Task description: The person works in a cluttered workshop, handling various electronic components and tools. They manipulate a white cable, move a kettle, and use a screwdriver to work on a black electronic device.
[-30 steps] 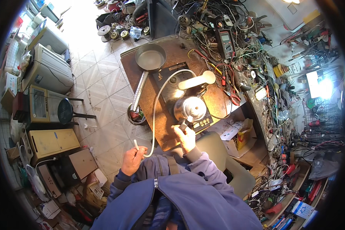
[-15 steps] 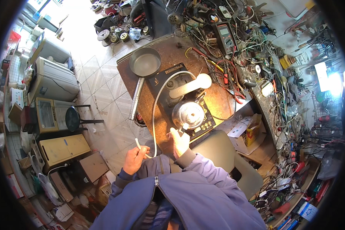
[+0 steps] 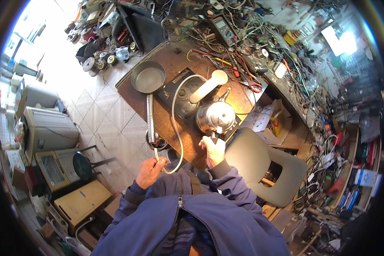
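Right hand (image 3: 213, 149) grips the black handle of a shiny round steel kettle (image 3: 215, 116), which sits on a flat black induction cooker (image 3: 179, 96) near the brown wooden table's (image 3: 175, 59) near edge. Left hand (image 3: 148, 170) is closed around a white power cord (image 3: 175, 123), just off the table's near-left corner. Empty grey metal pan (image 3: 147, 77) rests at the table's left edge.

Right hand (image 3: 213, 150) grips steel kettle (image 3: 215, 116) handle; left hand (image 3: 149, 170) holds white cord (image 3: 175, 123).
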`<state>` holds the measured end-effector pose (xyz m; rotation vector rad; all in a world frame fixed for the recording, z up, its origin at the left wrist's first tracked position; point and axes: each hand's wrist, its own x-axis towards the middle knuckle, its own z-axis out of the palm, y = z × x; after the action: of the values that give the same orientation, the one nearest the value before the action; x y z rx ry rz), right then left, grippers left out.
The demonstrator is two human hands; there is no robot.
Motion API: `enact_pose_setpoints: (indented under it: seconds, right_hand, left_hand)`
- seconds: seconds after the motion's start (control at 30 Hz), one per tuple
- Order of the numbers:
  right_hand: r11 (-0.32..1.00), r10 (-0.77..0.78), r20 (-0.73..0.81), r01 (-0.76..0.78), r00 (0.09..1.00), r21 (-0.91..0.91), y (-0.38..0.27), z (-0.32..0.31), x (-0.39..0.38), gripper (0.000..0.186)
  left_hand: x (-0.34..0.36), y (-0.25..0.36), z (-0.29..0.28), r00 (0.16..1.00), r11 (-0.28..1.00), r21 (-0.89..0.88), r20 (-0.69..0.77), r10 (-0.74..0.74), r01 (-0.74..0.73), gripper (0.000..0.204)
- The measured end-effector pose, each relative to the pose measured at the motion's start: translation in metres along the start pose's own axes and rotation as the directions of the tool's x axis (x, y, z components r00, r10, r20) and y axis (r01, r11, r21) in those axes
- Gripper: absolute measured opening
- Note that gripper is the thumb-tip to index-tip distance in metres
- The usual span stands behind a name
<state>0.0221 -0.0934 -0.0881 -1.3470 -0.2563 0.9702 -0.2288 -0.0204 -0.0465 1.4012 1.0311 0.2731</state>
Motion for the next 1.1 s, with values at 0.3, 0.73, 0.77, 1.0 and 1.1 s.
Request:
enact_pose_setpoints:
  seconds: [0.3, 0.73, 0.77, 1.0, 1.1]
  right_hand:
    - [0.946, -0.101, -0.17, 0.041, 0.98, -0.322, -0.014, -0.03, -0.075, 0.027]
    - [0.308, -0.767, -0.252, -0.006, 0.59, -0.951, 0.102, -0.147, -0.267, 0.027]
    - [0.356, -0.731, -0.289, -0.016, 0.619, -0.934, 0.103, -0.157, -0.287, 0.027]
    - [0.449, -0.762, -0.491, -0.202, 0.423, -0.87, 0.153, -0.196, -0.382, 0.027]
    - [0.582, -0.706, -0.597, -0.169, 0.38, -0.796, 0.153, -0.203, -0.418, 0.027]
  left_hand:
    - [0.016, 0.009, -0.001, 0.979, 0.99, 0.138, 0.202, -0.03, 0.002, 0.037]
    - [0.054, -0.007, 0.093, 0.848, 0.924, 0.356, 0.525, -0.076, -0.138, 0.038]
    - [0.053, -0.009, 0.103, 0.853, 0.917, 0.373, 0.516, -0.081, -0.138, 0.04]
    - [0.099, -0.055, 0.136, 0.874, 0.928, 0.371, 0.452, -0.178, -0.002, 0.044]
    - [0.117, -0.061, 0.151, 0.87, 0.931, 0.347, 0.419, -0.261, 0.112, 0.038]
